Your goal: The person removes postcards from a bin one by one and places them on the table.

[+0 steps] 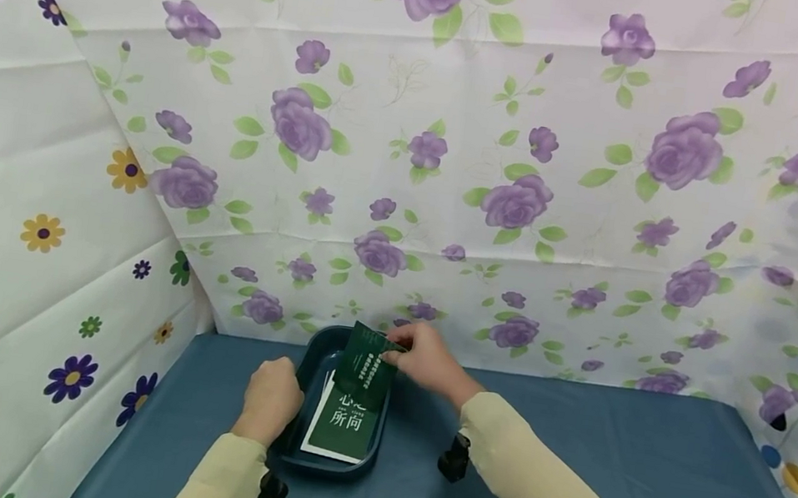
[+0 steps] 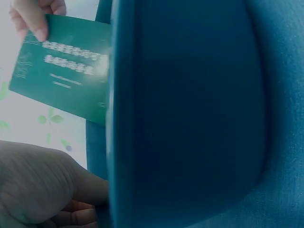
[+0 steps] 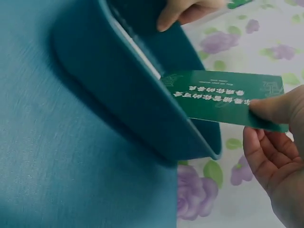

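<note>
A dark blue plastic tray [image 1: 325, 468] with rounded corners and raised sides stands near the back of the table. My left hand [image 1: 273, 399] grips its left rim, the thumb [image 3: 166, 19] reaching over to the inside. Between thumb and fingers, my right hand [image 1: 425, 360] pinches a green card [image 1: 361, 362] printed with white characters, at one edge. This card is tilted over the far part of the tray, its lower end inside the rim. Below it, in the tray, lie a green card with large white characters [image 1: 344, 435] and white-edged cards or paper partly hidden underneath.
A blue cloth [image 1: 566, 473] covers the table. Behind it hangs a white sheet with purple flowers [image 1: 519, 202], close to the tray's far end. Another flowered sheet [image 1: 56, 153] stands along the left side. Black wrist cameras [image 1: 453, 458] are strapped under both forearms.
</note>
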Demonstrator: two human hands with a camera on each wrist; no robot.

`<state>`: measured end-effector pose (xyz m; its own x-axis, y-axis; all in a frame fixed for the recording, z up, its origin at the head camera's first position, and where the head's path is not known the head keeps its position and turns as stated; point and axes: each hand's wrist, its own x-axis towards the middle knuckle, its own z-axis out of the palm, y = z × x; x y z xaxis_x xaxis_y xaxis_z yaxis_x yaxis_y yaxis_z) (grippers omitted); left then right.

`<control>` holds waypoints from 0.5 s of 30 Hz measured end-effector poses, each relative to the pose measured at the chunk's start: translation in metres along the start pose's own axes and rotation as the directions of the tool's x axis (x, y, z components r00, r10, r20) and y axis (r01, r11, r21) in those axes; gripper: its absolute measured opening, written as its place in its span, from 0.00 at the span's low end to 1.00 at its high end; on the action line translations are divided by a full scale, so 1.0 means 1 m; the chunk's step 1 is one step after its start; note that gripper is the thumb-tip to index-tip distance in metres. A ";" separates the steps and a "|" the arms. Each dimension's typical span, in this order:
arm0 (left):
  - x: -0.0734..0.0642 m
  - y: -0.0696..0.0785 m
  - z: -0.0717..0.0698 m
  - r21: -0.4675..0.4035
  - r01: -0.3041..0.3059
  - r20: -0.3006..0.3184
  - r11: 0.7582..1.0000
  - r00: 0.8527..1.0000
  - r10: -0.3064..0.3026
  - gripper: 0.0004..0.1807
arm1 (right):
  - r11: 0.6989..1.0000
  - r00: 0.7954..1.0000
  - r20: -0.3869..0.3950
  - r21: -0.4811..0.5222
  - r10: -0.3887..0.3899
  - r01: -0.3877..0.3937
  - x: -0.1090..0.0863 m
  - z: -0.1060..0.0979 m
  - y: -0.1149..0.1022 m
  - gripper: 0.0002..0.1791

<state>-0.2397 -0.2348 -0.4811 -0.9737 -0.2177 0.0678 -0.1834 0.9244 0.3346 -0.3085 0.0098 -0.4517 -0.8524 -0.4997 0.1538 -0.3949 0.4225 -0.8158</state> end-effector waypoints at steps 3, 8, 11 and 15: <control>0.000 0.000 0.000 0.005 0.000 0.000 1.000 1.000 0.000 0.04 | 0.995 0.998 -0.061 0.102 0.015 -0.008 -0.003 -0.007 -0.001 0.07; 0.000 0.001 0.000 0.008 0.008 0.005 1.000 1.000 -0.008 0.04 | 0.950 0.988 -0.137 0.311 0.076 -0.030 -0.008 -0.019 -0.008 0.14; -0.001 0.002 -0.002 0.014 0.016 0.006 1.000 1.000 -0.016 0.03 | 0.929 0.983 -0.154 0.367 0.103 -0.040 -0.012 -0.027 -0.013 0.19; -0.001 0.003 -0.002 0.024 0.017 0.004 1.000 1.000 -0.018 0.03 | 0.946 0.976 -0.198 0.323 0.091 -0.023 -0.019 -0.038 -0.020 0.22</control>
<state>-0.2390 -0.2329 -0.4781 -0.9709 -0.2325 0.0580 -0.2035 0.9277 0.3131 -0.2974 0.0394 -0.4174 -0.9357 -0.2997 0.1859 -0.2433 0.1668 -0.9555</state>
